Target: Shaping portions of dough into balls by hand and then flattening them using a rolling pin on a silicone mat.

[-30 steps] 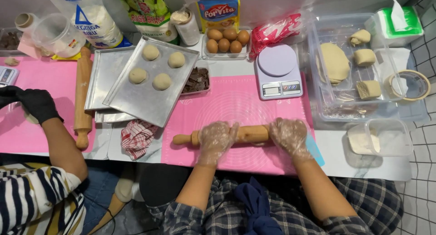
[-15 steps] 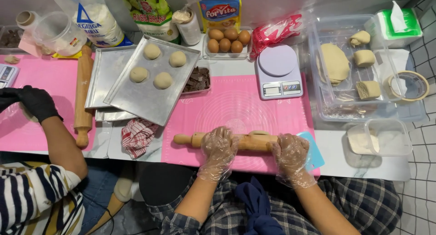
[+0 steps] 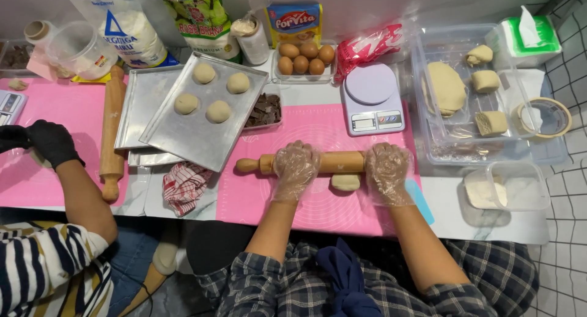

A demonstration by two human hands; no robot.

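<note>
Since half a second ago, the pin [image 3: 324, 163] has rolled away from you, up the mat [image 3: 318, 130], and the dough [image 3: 345, 182] now shows just behind it, on your side.

Your left hand [image 3: 295, 168] and right hand [image 3: 386, 170], both in clear plastic gloves, lie palm-down on the pin, one toward each end of its barrel. The fingers of each hand are held together and curve lightly over the wood, pressing rather than gripping. The pin lies crosswise on the pink mat, its left handle sticking out past your left hand. The dough is a small pale lump on the mat between your hands, touching the pin's near side.

Beyond the mat stands a scale [image 3: 372, 100], with a tub of eggs [image 3: 304, 59] to its left. A tilted tray [image 3: 202, 112] holds four dough balls, and a small dish of chocolate [image 3: 264, 111] sits beside it. To your right, a clear bin [image 3: 471, 93] holds more dough pieces, and a tub of flour [image 3: 504, 185] sits near your right hand.

On your left, another person's black-gloved hand [image 3: 52, 142] works on a second pink mat, beside a second rolling pin [image 3: 112, 130].
</note>
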